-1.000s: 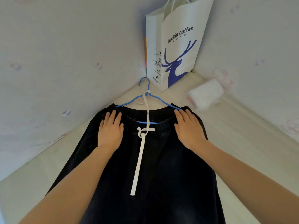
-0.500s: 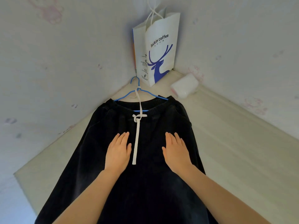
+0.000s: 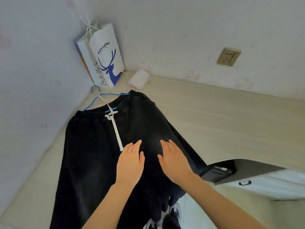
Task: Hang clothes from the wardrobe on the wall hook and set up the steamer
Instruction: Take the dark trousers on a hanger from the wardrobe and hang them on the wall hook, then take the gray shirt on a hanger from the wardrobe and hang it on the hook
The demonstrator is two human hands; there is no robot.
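Observation:
A pair of black trousers (image 3: 92,156) lies spread flat on a pale wooden desk (image 3: 214,116), its waistband still on a blue wire hanger (image 3: 95,98) that points toward the corner. A white drawstring (image 3: 115,128) runs down from the waistband. My left hand (image 3: 130,164) rests palm down on the fabric just below the drawstring's end, fingers apart. My right hand (image 3: 173,161) lies flat beside it on the right trouser leg, fingers spread. Neither hand grips anything. No steamer or wall hook is in view.
A white paper bag with a blue deer print (image 3: 105,58) stands in the corner, a white roll (image 3: 138,79) beside it. A brass wall socket (image 3: 228,57) sits on the right wall. A dark device (image 3: 217,172) sits under the desk's curved edge; shoes (image 3: 171,217) below.
Both hands have slid down the trousers from the waistband toward the legs, staying flat, and come closer together. The view has swung right, bringing the wall socket and desk edge into sight.

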